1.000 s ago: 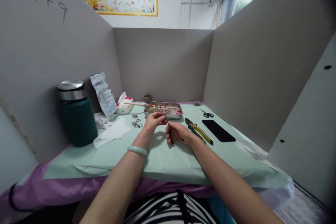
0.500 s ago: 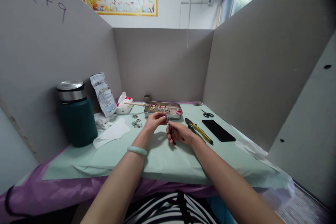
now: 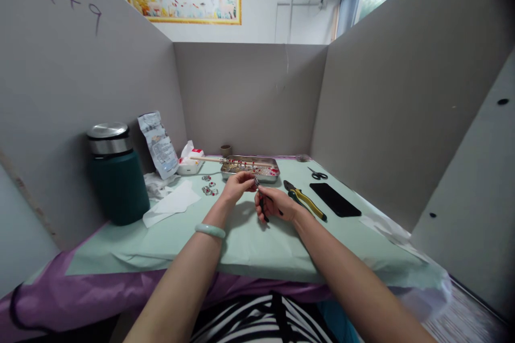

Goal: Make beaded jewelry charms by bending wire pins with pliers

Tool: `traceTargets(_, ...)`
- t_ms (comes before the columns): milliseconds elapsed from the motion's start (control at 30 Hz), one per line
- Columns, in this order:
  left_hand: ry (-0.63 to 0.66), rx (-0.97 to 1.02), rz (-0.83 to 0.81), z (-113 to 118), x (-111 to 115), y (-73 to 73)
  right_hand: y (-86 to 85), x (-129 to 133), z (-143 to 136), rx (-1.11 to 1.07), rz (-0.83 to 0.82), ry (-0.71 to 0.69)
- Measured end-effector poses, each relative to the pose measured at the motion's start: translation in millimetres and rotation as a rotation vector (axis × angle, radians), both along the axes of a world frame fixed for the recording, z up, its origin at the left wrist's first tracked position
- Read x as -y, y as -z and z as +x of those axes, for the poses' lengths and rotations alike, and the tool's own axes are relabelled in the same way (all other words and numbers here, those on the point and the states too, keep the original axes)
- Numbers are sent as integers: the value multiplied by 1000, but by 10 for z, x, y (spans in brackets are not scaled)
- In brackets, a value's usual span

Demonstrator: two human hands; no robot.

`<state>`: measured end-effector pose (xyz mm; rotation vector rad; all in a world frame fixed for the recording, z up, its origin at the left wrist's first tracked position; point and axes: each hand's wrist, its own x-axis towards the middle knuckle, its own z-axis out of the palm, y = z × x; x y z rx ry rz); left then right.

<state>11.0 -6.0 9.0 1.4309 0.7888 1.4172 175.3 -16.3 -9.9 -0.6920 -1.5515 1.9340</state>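
My right hand (image 3: 276, 203) is wrapped round small pliers with black handles (image 3: 263, 210), their metal jaws pointing up and left. Right at the jaws, my left hand (image 3: 240, 185) pinches something too small to make out. The two hands nearly meet above the table, in front of a metal tray (image 3: 274, 173) that holds red and metallic beads. Left of my left hand lie several small pieces of beaded jewellery (image 3: 210, 189). Larger pliers with yellow and green handles (image 3: 308, 201) rest just right of my right hand.
A dark green flask (image 3: 118, 185), a foil pouch (image 3: 159, 144), tissues (image 3: 191, 161) and white paper (image 3: 173, 204) stand or lie at the left. At the right are scissors (image 3: 317, 174) and a black phone (image 3: 335, 200). Grey partitions (image 3: 249, 99) enclose the table.
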Motion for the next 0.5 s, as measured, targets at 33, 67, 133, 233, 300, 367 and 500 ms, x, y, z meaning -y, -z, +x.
traceTargets(33, -3, -4, 2, 1, 2, 0, 0, 0, 0, -2, -6, -1)
traceTargets(67, -5, -8, 4, 1, 6, -3, -1, 0, 0, -5, -11, -2)
traceTargets(133, -5, -11, 9, 0, 15, -10, 0, -3, 1, -16, -14, -2)
traceTargets(233, 0, -13, 9, -3, 22, -18, 12, -18, 5, -23, -7, -12)
traceTargets(300, -4, -12, 8, -5, 19, -16, 24, -26, 7, -20, -1, -14)
traceTargets(367, -12, -9, 7, -7, 12, -10, 33, -29, 7, -18, 7, -3)
traceTargets(500, -26, -7, 7, -6, 5, -4, 39, -21, 5, -5, 22, 20)
